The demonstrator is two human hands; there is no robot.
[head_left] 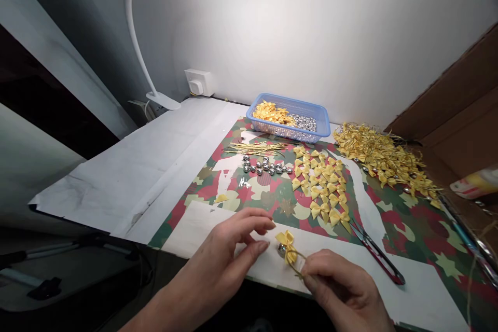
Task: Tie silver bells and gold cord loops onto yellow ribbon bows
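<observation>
My right hand point(342, 285) pinches a gold cord point(296, 270) between thumb and fingertips. At the cord's other end hangs a yellow ribbon bow point(287, 240) with a silver bell point(281, 250) against its left side. To the left of the bow, my left hand point(233, 249) is held with thumb and index finger apart and nothing between them. Rows of yellow bows point(321, 187) lie beyond my hands. Loose silver bells point(266, 166) and a bundle of gold cords point(257, 148) are laid out farther back.
Thread snips point(379, 251) lie to the right of the bows. A blue basket point(288, 98) with yellow bows and bells stands by the wall. A heap of corded bows point(381, 155) fills the back right, beside a cardboard box point(459, 88). A white lamp point(136, 36) rises at back left.
</observation>
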